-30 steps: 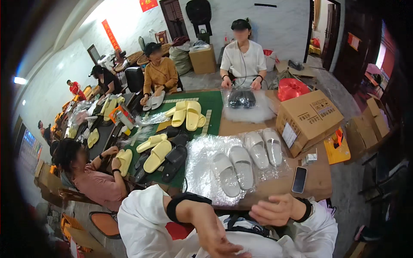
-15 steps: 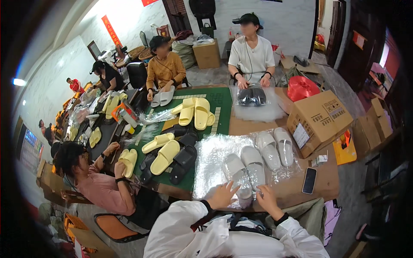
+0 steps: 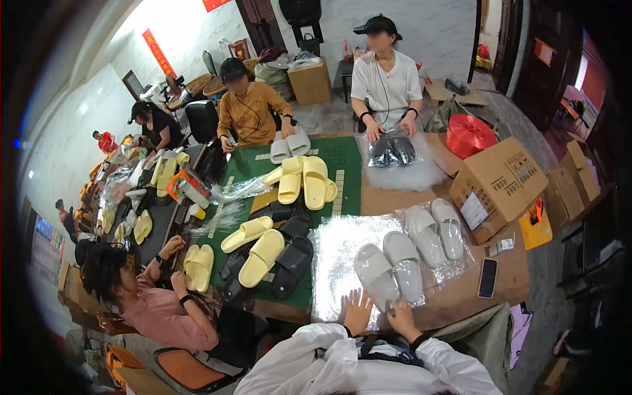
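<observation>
Touching plastic point(image 3: 334, 263): 2 hands point(image 3: 357, 312) point(image 3: 403, 320) | nearby: 4 grey slippers point(image 3: 402, 266) | 1 phone point(image 3: 487, 278)

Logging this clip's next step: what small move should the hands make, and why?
Probably have the right hand pinch the shiny plastic near the heels of the nearer grey slippers: that hand curls there, while the left hand lies spread beside it, seemingly placed to steady the plastic.

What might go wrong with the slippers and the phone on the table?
The shiny plastic by the left hand looks slippery, so a pull on it might shift the nearer grey slippers. The phone lies near a corner of the table, so a bump could perhaps knock it off.
</observation>
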The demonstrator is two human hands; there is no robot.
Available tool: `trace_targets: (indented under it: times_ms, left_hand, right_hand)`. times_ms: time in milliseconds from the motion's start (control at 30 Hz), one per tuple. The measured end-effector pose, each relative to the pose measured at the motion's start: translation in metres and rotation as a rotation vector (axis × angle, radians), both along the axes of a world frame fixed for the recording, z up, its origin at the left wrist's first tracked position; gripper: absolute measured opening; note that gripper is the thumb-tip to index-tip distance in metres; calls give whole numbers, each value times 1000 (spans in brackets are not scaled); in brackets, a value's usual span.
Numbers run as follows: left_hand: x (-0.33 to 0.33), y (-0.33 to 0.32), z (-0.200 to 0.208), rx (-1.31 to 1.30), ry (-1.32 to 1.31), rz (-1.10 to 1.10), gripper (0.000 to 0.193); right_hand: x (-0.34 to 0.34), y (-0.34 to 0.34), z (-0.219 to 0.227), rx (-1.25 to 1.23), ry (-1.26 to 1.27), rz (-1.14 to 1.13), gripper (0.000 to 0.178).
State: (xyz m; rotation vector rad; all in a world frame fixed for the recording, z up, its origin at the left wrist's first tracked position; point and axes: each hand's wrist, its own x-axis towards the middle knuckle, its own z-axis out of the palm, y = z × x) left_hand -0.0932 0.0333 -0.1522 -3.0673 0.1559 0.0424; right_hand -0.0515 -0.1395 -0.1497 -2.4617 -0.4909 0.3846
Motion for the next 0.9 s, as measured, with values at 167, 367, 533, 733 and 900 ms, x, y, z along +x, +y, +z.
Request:
trace_targets:
  times_ms: [167,367,533,733,900]
  left_hand:
    - [-2,16,12,-145,180,-62,84]
    - [4,22,18,-183,233,-142,93]
    - [6,31,-20,-306,53,27,84]
    - [12,34,21,-576,249,-31,100]
    - [23,30,-5,-778,38,126,93]
  right_hand:
    - [8,6,9,-56,-9,-85,56]
    - [18,26,-4,230,-98,-89,68]
    - [12,38,1,138,-67,34,71]
    - [0,42,5,-292,-54,336,79]
    - [10,38,-30,-104,-118,266,77]
